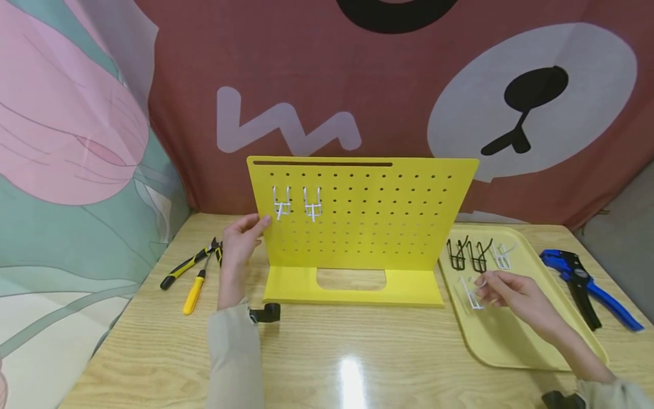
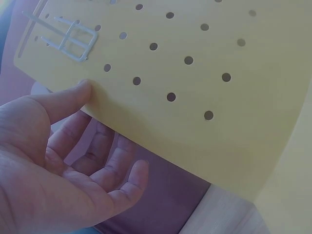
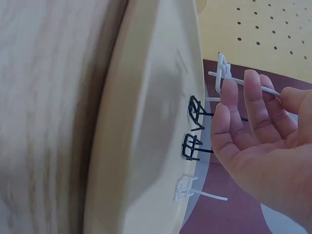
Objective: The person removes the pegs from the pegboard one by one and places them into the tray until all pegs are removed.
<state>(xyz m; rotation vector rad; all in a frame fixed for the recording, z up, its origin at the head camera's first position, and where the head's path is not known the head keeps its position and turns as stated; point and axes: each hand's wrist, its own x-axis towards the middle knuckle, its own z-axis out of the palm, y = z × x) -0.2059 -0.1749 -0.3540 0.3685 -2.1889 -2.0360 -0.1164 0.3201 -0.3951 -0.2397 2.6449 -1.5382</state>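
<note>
A yellow pegboard [image 1: 368,227] stands upright on the table, with two white pegboard hooks [image 1: 313,205] hung at its upper left. My left hand [image 1: 242,238] holds the board's left edge; in the left wrist view the thumb [image 2: 73,97] lies on the front face and the other fingers are behind the edge. Over the tray, my right hand [image 1: 516,295] pinches a white hook [image 1: 472,294] by its prong, its wire frame pointing toward the board. Beyond that hand, two black hooks [image 1: 478,257] and another white hook [image 1: 503,257] lie in the tray.
The pale yellow tray [image 1: 541,355] sits right of the board. Blue-and-black wire strippers [image 1: 587,287] lie beyond its right side. Left of the board are yellow-and-black pliers [image 1: 186,267] and a yellow-handled screwdriver [image 1: 194,292]. A printed cloth [image 1: 388,91] hangs behind the table.
</note>
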